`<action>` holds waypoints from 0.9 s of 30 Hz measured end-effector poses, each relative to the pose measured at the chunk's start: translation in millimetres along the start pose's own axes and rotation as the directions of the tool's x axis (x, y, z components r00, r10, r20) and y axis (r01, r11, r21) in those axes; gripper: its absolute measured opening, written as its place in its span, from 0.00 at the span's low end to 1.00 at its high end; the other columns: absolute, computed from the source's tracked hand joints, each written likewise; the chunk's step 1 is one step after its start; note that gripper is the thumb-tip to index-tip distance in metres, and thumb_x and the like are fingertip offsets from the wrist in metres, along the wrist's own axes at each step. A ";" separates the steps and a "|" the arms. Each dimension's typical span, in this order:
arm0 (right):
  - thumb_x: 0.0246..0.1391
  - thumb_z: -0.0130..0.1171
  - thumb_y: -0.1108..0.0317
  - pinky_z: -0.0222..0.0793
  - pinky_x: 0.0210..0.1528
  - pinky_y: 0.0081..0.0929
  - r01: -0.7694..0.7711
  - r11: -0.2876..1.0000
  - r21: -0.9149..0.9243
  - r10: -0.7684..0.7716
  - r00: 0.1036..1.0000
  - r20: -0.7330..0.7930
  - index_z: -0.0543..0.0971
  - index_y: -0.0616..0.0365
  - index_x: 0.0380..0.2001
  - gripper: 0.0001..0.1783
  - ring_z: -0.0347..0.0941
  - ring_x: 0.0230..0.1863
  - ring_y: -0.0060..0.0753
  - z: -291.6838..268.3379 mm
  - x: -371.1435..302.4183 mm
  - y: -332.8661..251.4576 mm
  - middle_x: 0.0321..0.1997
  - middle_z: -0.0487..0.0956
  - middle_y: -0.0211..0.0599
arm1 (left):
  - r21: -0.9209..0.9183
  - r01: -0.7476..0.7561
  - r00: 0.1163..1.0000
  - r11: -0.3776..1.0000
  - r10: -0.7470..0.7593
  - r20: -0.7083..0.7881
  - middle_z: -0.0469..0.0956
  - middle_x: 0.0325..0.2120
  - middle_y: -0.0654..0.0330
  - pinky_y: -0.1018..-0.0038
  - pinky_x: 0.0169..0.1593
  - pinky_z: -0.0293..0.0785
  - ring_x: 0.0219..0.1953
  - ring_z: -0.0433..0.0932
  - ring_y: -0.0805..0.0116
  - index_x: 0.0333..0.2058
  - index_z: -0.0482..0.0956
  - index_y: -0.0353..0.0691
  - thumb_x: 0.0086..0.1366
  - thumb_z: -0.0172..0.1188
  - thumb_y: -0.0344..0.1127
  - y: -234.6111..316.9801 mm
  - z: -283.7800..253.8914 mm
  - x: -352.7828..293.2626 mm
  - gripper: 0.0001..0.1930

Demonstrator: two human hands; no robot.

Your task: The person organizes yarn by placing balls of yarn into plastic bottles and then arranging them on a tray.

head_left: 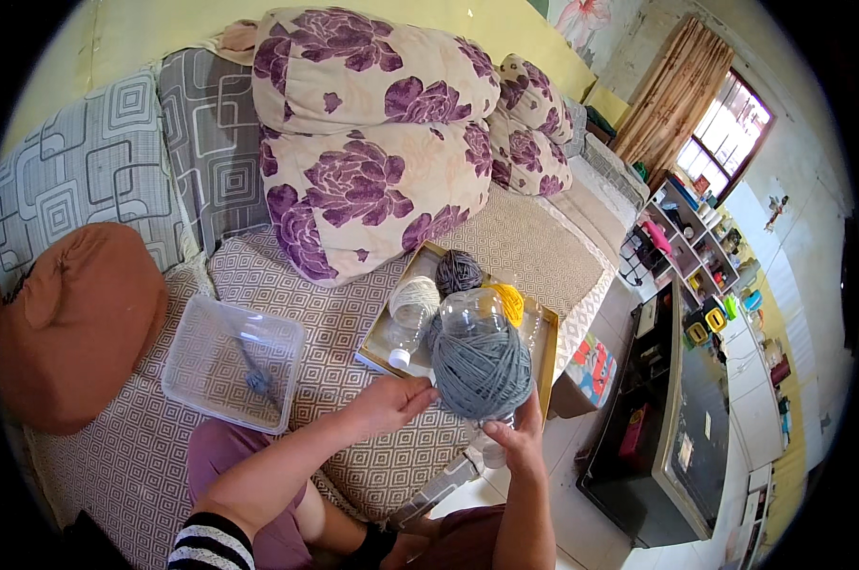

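My right hand point(520, 439) is wrapped round the lower end of a clear plastic bottle point(474, 309), which has a thick ball of grey yarn point(482, 372) wound about its middle. Fingers pinched together, my left hand point(391, 405) is at the left side of that ball, on the grey yarn; the strand itself is too thin to make out clearly. Behind the bottle, a shallow box point(550, 344) holds a cream yarn ball point(415, 299), a dark grey yarn ball point(459, 272), yellow yarn point(507, 304) and a second clear bottle point(406, 340) with a white cap.
On the patterned sofa seat to the left lies a clear plastic container point(178, 366) with a small blue-grey bit of yarn point(257, 382) inside. A brown cushion point(92, 323) is beyond it. Large flowered bundles point(353, 190) lean at the back. A dark cabinet point(662, 418) stands right.
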State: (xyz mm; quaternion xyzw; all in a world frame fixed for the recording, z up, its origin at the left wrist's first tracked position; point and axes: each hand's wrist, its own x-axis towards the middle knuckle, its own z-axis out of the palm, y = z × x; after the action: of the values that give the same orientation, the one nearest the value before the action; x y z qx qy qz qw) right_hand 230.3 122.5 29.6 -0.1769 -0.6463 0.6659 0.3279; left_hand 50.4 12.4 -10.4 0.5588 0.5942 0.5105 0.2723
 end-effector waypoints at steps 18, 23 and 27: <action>0.25 0.73 0.60 0.52 0.57 0.30 -0.153 0.968 -0.200 0.227 0.871 0.435 0.52 0.64 0.58 0.57 0.57 0.56 0.32 -9.8 -8.6 -4.6 0.56 0.61 0.38 | -0.181 0.103 0.975 0.978 -0.135 -0.174 0.70 0.17 0.66 0.81 0.27 0.64 0.22 0.67 0.83 0.26 0.72 0.36 0.60 0.52 0.38 -4.8 -48.9 6.7 0.10; 0.23 0.74 0.62 0.48 0.59 0.32 0.000 0.999 0.032 -0.001 1.000 0.031 0.53 0.63 0.57 0.56 0.56 0.57 0.35 -0.5 -0.1 0.6 0.55 0.62 0.38 | -0.110 0.067 0.998 0.992 -0.066 0.012 0.73 0.19 0.58 0.76 0.30 0.67 0.22 0.72 0.69 0.30 0.72 0.36 0.62 0.47 0.39 -5.0 -3.6 2.5 0.12; 0.25 0.72 0.66 0.56 0.54 0.31 0.018 0.992 -0.125 -0.030 0.995 -0.091 0.53 0.63 0.57 0.53 0.62 0.52 0.34 -1.1 2.8 6.7 0.52 0.65 0.40 | 0.069 -0.089 0.971 0.994 0.071 0.229 0.73 0.18 0.56 0.73 0.27 0.66 0.20 0.71 0.63 0.27 0.72 0.37 0.61 0.49 0.42 18.9 -2.0 -2.2 0.13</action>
State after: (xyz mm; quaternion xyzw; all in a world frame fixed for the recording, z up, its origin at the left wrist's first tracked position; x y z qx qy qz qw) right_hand 227.6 125.5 23.5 -0.2197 -0.6725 0.6118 0.3538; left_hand 56.4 7.0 6.9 0.6470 0.5559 0.4304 0.2952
